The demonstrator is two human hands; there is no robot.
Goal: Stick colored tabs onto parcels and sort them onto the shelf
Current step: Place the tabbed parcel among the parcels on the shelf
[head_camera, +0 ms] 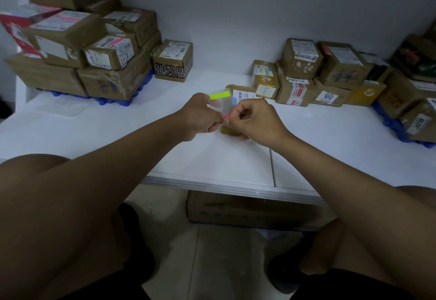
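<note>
Pink tab: small bright pink sticky tab [226, 116], pinched between the two hands above the white table, only a sliver showing.
Tab sheet: clear plastic backing sheet [224, 106] with a fluorescent yellow-green strip [220, 95] along its top edge, held up off the table.
Left hand: left hand [200, 115], fingers curled round the left edge of the clear sheet, steadying it.
Right hand: right hand [256, 120], thumb and forefinger closed on the pink tab at the sheet's lower edge, other fingers tucked in.
Parcel in hand's reach: flat brown cardboard parcel with a white barcode label [240, 95], lying on the table directly under and behind the hands, partly hidden by them.
Sorted side: stack of brown cardboard boxes on a blue plastic pallet [77, 58] at left, some already bearing pink marks; one small box marked 3-2 [173, 60] just beside the stack.
Unsorted side: cluster of brown taped boxes [313, 75] at right, well apart from the left stack.
White table: white laminate tabletop [212, 158].
Step in hand: probably peeling one pink tab free of the sheet; nothing stuck on the flat parcel yet, as far as visible.
Next move calls for: clean lift of the tab without folding it, then pressing it flat onto the parcel below, away from the barcode.
Shelf: not in view.
</note>
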